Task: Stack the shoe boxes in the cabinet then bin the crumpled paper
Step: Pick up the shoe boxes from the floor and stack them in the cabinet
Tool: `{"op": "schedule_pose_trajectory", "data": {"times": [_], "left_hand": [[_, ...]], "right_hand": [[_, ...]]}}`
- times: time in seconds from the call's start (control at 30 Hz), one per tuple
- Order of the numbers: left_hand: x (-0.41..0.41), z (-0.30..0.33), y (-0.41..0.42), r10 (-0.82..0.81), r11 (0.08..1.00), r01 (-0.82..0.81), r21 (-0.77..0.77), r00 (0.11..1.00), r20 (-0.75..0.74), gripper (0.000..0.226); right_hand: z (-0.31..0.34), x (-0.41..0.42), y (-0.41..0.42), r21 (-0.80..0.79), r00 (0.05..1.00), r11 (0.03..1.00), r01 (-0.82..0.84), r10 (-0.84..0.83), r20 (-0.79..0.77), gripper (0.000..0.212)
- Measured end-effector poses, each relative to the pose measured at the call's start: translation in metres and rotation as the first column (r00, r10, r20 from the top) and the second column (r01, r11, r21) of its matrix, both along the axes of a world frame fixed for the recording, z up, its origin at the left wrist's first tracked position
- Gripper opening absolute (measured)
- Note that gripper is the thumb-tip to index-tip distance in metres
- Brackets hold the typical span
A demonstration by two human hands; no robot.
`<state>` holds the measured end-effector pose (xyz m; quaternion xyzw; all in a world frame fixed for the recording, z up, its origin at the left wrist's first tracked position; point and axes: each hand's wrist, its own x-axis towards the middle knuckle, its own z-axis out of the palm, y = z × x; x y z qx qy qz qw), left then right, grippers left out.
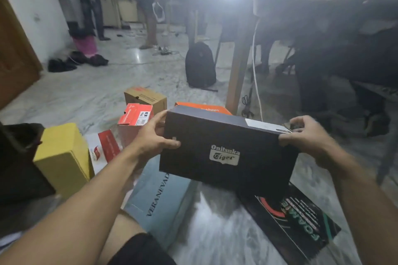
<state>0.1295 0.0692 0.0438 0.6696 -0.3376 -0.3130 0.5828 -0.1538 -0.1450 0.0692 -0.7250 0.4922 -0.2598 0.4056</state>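
Head view: dark Onitsuka Tiger shoe box [228,146] held lifted above the floor [90,92], left hand [154,135] clasping its left end, thumb over the lid, right hand [303,133] pinching the right end. Below and around, more boxes: yellow box [62,157] near left, grey box [159,198] underneath, black printed box [301,219] near right, red box [134,117] and orange box [204,108] farther off. Best kept level, lid pressed shut, both ends supported while carrying. Cabinet and crumpled paper not seen
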Motion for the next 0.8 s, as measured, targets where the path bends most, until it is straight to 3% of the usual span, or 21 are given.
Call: {"op": "schedule_pose_trajectory", "data": {"times": [0.1, 0.17, 0.3, 0.37, 0.47, 0.57, 0.63, 0.67, 0.73, 0.8], "left_hand": [[0.020, 0.017, 0.028, 0.046, 0.999, -0.046, -0.011, 0.998, 0.033, 0.101], [0.031, 0.027, 0.046, 0.084, 0.996, -0.083, -0.017, 0.995, 0.056, 0.096], [0.054, 0.044, 0.090, 0.108, 0.994, -0.107, -0.025, 0.993, 0.051, 0.089], [0.065, 0.051, 0.116, 0.152, 0.988, -0.150, -0.034, 0.987, 0.060, 0.092], [0.079, 0.058, 0.157, 0.255, 0.967, -0.253, -0.041, 0.963, 0.084, 0.104], [0.090, 0.060, 0.202, 0.387, 0.922, -0.384, -0.052, 0.918, 0.089, 0.134], [0.094, 0.061, 0.233, 0.485, 0.874, -0.481, -0.066, 0.872, 0.074, 0.150], [0.095, 0.061, 0.248, 0.518, 0.855, -0.515, -0.062, 0.852, 0.072, 0.158], [0.097, 0.063, 0.278, 0.554, 0.830, -0.557, -0.016, 0.823, 0.126, 0.169], [0.098, 0.064, 0.308, 0.565, 0.798, -0.597, 0.081, 0.788, 0.243, 0.172]], "right_hand": [[0.018, 0.033, 0.011, -0.037, 0.996, 0.999, 0.038, -0.035, 0.080, 0.092], [0.028, 0.057, 0.020, -0.051, 0.989, 0.997, 0.054, -0.046, 0.143, 0.090], [0.037, 0.112, 0.042, -0.062, 0.948, 0.996, 0.070, -0.047, 0.316, 0.055], [0.039, 0.142, 0.059, -0.057, 0.923, 0.998, 0.033, -0.009, 0.384, 0.050], [0.038, 0.187, 0.084, -0.082, 0.880, 0.991, -0.107, 0.133, 0.456, 0.047], [0.042, 0.226, 0.114, -0.071, 0.756, 0.912, -0.403, 0.376, 0.536, 0.060], [0.047, 0.247, 0.136, -0.147, 0.700, 0.799, -0.583, 0.586, 0.408, 0.074], [0.050, 0.256, 0.146, -0.188, 0.683, 0.733, -0.654, 0.678, 0.270, 0.090], [0.057, 0.274, 0.171, -0.205, 0.647, 0.628, -0.751, 0.761, -0.039, 0.132], [0.059, 0.293, 0.197, -0.214, 0.536, 0.494, -0.843, 0.811, -0.235, 0.147]]}}
